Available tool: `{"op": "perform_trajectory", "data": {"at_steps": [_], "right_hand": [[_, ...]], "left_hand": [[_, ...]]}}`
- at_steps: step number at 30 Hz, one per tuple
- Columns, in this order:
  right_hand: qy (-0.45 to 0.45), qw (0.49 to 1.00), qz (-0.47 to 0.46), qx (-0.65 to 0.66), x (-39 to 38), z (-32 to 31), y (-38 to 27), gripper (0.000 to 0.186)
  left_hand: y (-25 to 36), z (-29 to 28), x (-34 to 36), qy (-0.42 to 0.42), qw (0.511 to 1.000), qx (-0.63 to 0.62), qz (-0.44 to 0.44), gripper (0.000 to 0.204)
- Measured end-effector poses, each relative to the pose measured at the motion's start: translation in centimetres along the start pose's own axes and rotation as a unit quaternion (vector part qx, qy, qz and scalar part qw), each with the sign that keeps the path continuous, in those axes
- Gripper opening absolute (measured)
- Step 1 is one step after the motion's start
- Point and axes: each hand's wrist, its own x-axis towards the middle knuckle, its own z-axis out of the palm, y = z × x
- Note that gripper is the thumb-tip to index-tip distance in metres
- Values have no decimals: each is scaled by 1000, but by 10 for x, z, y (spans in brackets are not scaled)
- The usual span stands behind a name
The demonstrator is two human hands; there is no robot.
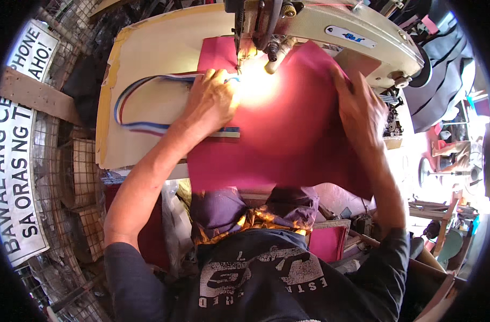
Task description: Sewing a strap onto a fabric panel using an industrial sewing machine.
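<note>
A large maroon fabric panel (288,145) lies across the sewing machine bed, and its near edge hangs over my lap. Under the bright lamp, the machine's needle area (239,64) sits above the panel's far left part. My left hand (212,99) is closed on a striped strap (143,126), pressing its end to the fabric just beside the needle. The strap loops out to the left in blue, white and dark red, and its other end lies on the panel. At the right edge of the panel, my right hand (360,110) grips the fabric with bent fingers.
The machine's arm and body (363,37) rise at the far right, close to my right hand. A pale worktable (159,53) with a worn yellow edge extends left. Wire mesh (84,177) and a sign (19,177) stand at the left. Dark material (438,80) is piled at the right.
</note>
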Motion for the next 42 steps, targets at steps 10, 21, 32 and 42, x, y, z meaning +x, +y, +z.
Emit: {"op": "perform_trajectory", "data": {"at_steps": [10,21,32,42], "right_hand": [[35,989,-114,83,38,70,-48,28],[51,906,-116,405,59,84,-112,38],[44,905,-115,407,56,88,-108,38],[41,908,-135,395,64,89,-103,38]], "left_hand": [[-16,11,-6,73,990,-120,2,30],[-5,17,-9,81,995,-56,23,34],[-15,3,-6,14,997,-52,56,36],[-24,5,-5,8,992,-101,73,52]]}}
